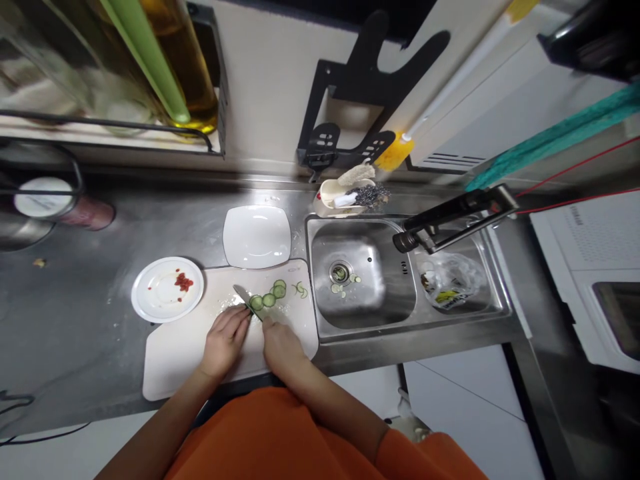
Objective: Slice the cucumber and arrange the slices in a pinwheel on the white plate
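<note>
A knife (242,293) lies across the cucumber over a white cutting board (175,353); my right hand (281,345) is closed round its handle. Just left of the blade, my left hand (226,338) has its fingers bent together over the end of the cucumber, which they mostly hide. Several round cucumber slices (269,300) lie in a row to the right of the blade. Thin curved green pieces (301,289) rest near the board's right edge. Behind the board stands a bare white square plate (257,236). A round white plate (163,302) holds chopped red pieces (183,281) at the left.
On the right is a double sink (363,307) with cucumber bits by its drain, a black faucet (433,217) and a plastic bag (453,280). A sponge holder (330,199) stands behind it. A rack (150,145) with bottles overhangs the back left, near a pink-sided jar (90,213).
</note>
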A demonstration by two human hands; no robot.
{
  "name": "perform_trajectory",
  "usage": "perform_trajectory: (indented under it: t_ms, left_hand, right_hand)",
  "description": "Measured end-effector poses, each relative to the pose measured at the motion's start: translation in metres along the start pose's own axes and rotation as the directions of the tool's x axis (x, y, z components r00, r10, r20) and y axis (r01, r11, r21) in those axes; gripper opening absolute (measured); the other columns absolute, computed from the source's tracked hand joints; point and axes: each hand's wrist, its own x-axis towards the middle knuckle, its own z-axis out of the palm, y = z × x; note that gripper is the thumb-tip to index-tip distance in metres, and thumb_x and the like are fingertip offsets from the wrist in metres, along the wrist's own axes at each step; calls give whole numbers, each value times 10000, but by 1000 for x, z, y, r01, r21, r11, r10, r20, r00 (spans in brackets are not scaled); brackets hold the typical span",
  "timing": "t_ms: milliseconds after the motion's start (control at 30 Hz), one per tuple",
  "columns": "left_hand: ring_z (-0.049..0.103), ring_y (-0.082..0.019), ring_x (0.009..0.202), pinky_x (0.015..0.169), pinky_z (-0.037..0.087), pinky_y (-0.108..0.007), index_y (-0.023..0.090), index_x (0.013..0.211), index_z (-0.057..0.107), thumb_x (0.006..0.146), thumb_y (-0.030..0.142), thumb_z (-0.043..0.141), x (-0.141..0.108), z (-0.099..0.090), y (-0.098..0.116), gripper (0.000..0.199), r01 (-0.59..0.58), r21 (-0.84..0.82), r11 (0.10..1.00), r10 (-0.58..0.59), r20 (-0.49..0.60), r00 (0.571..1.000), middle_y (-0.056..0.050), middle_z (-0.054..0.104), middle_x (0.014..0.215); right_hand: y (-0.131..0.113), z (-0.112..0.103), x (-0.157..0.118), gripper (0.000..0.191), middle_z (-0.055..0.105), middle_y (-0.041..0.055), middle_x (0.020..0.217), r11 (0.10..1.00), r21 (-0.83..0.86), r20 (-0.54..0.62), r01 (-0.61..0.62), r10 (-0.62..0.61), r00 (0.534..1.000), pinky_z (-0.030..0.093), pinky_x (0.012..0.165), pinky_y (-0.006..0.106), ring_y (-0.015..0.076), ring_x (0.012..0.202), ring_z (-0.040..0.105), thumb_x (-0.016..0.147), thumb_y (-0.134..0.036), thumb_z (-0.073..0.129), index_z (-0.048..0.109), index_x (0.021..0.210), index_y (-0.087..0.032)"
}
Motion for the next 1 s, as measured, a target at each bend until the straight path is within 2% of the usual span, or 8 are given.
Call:
perform_trajectory:
  t_ms: [133,300,467,567,800,900,1000]
  left_hand:
    - [617,-220,1031,956,497,-419,210,1068,658,902,271,507,-3,-2,0,232,16,30,999,-17,26,1000,-87,674,1073]
    - [583,-244,1106,963,496,-432,242,1222,601,906,311,488,-13,-6,1,342,70,91,993,-80,115,990,-99,605,1216]
    - [584,-235,1115,959,502,-408,243,1241,587,915,288,468,-24,-19,-6,350,42,72,997,-51,126,991,-91,613,1222]
    - [590,-227,1107,963,496,-401,246,1232,589,913,290,473,-34,-41,-23,342,12,107,994,-25,128,991,-85,613,1238]
    - [590,-222,1107,980,472,-399,249,1181,616,917,341,450,-62,-100,-87,326,-34,239,970,-18,213,977,-69,622,1238]
    - [576,-219,1137,996,457,-395,252,1201,605,923,353,421,-63,-112,-104,348,-70,245,967,-3,288,958,-66,608,1269]
    - [573,-221,1143,998,454,-396,252,1209,601,928,361,395,-60,-116,-109,365,-83,262,961,-3,310,951,-73,598,1285]
  right_hand:
    - [3,1,1,349,692,131,936,1000,24,13,0,0,1000,499,735,264,226,913,663,874,-29,331,555,1129,-109]
    - [7,3,3,388,683,157,989,1000,28,39,12,-13,999,492,752,278,238,955,654,895,-50,315,519,1223,-96]
    - [7,-1,2,403,684,158,988,999,36,38,11,-13,999,485,752,278,240,972,648,883,-40,322,532,1221,-102]
    - [7,-3,1,425,680,149,1001,999,31,51,-8,6,999,481,771,285,234,982,641,875,-29,316,533,1229,-117]
    - [10,-4,-7,422,674,148,1011,1000,9,54,1,-1,999,477,752,295,251,988,637,871,-31,310,530,1217,-130]
    - [15,-1,-12,392,675,146,996,1000,-13,57,12,-11,998,471,735,281,246,972,644,873,-32,322,543,1179,-137]
    - [21,2,-18,379,677,136,973,998,-48,46,26,-24,999,469,716,275,239,956,649,865,-19,321,544,1146,-141]
